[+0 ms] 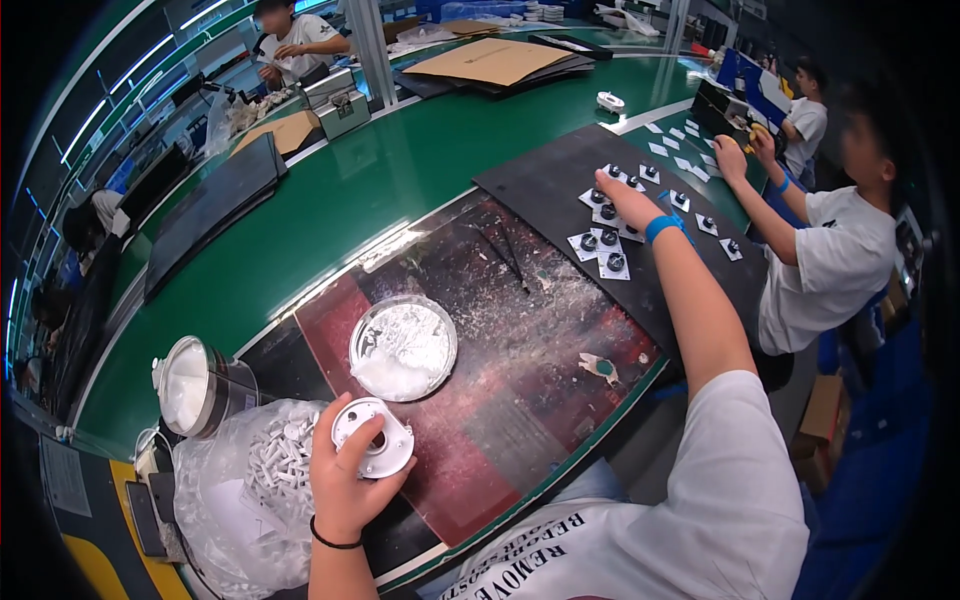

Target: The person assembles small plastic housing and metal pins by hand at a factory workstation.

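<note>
My left hand [345, 480] is closed around a white round plastic housing [372, 440] with a dark hole at its middle, held above the bench's front edge. At the right, my right hand [628, 205] reaches out over a cluster of white square plates with black round parts [612, 264] on a black mat [545, 180]. Its fingers stretch toward the plates; whether the fingertips touch one is hard to see. Between my hands, a round tray [440, 345] holds a white, fluffy-looking mass [392, 375].
Beside my left forearm lies a clear plastic bag [215, 510] of small white parts [283, 462]. A tub [185, 385] with white contents stands behind it. A black cable [510, 258] lies on the worn red board [490, 400]. A co-worker [830, 240] works at the right.
</note>
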Motion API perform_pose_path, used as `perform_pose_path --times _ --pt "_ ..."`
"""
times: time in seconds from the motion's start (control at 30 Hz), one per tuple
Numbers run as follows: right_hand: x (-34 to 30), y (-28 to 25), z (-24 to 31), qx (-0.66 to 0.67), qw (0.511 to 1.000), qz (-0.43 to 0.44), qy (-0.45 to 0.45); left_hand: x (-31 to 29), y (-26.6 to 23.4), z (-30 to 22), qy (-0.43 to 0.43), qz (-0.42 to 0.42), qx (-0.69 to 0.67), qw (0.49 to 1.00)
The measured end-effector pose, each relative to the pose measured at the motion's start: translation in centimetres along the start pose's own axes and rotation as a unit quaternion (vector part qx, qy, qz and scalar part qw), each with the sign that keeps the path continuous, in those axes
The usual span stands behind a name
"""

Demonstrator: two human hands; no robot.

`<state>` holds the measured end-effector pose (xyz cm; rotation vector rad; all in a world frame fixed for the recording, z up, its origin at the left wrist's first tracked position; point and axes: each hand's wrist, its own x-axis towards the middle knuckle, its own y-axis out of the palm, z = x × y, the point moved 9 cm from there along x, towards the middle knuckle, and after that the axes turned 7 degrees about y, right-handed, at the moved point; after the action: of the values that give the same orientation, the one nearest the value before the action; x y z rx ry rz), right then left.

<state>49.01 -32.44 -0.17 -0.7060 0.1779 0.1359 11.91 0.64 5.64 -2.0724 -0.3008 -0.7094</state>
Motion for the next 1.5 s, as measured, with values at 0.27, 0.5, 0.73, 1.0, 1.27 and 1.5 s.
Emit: perform_pose_path --times 0.27,0.5,0.73,1.0,1.27,1.5 --pt "0.6 -0.7 1.2 0.103 0.994 0.018 -0.042 0.0 -0.3 0.0 0.002 -0.001 0.011 1.000" --pt "6.2 -7.4 -4.1 0.138 0.971 -0.194 -0.032 0.1 -0.1 0.4 -0.001 -0.002 0.011 1.000" --pt "8.9 -5.7 -4.3 0.090 0.988 -0.124 -0.005 0.2 -0.3 0.4 -0.004 0.003 0.013 1.000" --pt "10.5 -4.2 -3.8 0.049 0.988 -0.134 -0.054 0.2 -0.1 1.0 -0.014 0.011 0.021 1.000" --pt "10.6 -5.3 -5.3 0.108 0.981 -0.148 -0.068 0.3 0.1 0.7 -0.008 0.017 0.024 1.000" --pt "6.3 -2.6 -4.0 0.068 0.992 -0.046 -0.098 0.1 0.1 0.7 -0.009 0.011 0.006 1.000"
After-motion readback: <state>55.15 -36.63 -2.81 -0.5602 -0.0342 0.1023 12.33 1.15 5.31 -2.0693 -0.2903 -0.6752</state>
